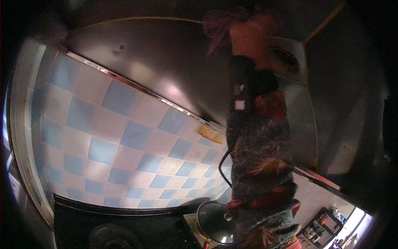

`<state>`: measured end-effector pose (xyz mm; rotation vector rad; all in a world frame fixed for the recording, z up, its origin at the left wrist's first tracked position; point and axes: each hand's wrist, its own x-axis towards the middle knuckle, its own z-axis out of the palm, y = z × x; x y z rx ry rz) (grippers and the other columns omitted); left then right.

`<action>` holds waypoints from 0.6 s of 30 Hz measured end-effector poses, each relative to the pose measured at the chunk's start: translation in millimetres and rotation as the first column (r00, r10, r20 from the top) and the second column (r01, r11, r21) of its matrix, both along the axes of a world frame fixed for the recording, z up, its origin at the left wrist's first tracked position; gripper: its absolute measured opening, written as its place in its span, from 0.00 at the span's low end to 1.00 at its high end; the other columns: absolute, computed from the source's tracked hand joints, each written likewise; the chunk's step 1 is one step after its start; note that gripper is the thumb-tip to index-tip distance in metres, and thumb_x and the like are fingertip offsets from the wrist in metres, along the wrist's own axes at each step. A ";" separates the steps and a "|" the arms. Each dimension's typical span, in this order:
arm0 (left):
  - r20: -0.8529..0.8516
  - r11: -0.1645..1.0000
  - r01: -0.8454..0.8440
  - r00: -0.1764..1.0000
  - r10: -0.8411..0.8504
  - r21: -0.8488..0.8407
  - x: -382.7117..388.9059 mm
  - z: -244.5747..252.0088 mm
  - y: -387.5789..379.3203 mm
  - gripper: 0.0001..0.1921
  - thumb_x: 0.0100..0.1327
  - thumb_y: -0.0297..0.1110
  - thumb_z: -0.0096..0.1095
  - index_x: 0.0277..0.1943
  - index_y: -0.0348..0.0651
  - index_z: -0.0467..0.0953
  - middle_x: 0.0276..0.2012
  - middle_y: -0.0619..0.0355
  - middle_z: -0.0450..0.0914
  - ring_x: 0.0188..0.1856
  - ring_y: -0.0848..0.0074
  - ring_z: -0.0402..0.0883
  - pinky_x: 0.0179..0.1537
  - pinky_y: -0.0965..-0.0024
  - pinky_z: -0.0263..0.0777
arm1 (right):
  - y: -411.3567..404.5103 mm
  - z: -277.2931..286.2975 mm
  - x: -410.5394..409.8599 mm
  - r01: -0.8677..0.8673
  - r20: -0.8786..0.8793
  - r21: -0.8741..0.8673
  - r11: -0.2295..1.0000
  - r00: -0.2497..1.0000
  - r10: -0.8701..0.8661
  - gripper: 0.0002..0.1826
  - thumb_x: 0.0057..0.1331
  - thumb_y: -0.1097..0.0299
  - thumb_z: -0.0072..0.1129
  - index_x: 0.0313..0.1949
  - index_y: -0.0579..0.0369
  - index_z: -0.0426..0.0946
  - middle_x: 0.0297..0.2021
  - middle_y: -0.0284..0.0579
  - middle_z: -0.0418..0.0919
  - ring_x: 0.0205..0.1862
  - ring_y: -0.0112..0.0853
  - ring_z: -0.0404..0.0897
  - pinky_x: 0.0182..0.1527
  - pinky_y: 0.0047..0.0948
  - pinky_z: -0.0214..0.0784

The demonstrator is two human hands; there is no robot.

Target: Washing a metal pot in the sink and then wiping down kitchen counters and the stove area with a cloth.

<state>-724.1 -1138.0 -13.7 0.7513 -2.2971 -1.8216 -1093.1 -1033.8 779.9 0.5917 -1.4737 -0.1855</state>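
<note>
My right hand (247,39) is raised high inside a dark metal range hood (146,59). It is shut on a crumpled purplish cloth (217,26), close to the hood's inner surface. Just right of the hand is an oval opening (283,59) in a paler panel of the hood. A black wrist strap (245,77) with white patches circles the wrist. The dark patterned sleeve (261,140) fills the middle right of the view and hides what lies behind it. Dim light and blur obscure the fingers. My left hand is out of view.
Blue and white wall tiles (133,133) stretch below the hood's metal edge (133,85). A yellowed piece (211,134) sits under that edge. A black cord (221,166) hangs beside the sleeve. Below are a black stove (71,227), a pan with a glass lid (214,221) and a black rack (323,224).
</note>
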 end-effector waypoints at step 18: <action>-0.136 0.978 -0.171 0.979 0.154 -0.119 -5.0 -1.6 -30.6 0.10 0.63 0.30 0.59 0.46 0.38 0.77 0.37 0.42 0.80 0.39 0.50 0.80 0.41 0.59 0.72 | -78.0 -8.6 -147.8 -0.955 0.140 -0.149 0.257 0.237 0.961 0.18 0.55 0.51 0.64 0.38 0.49 0.83 0.32 0.49 0.82 0.37 0.41 0.82 0.38 0.39 0.74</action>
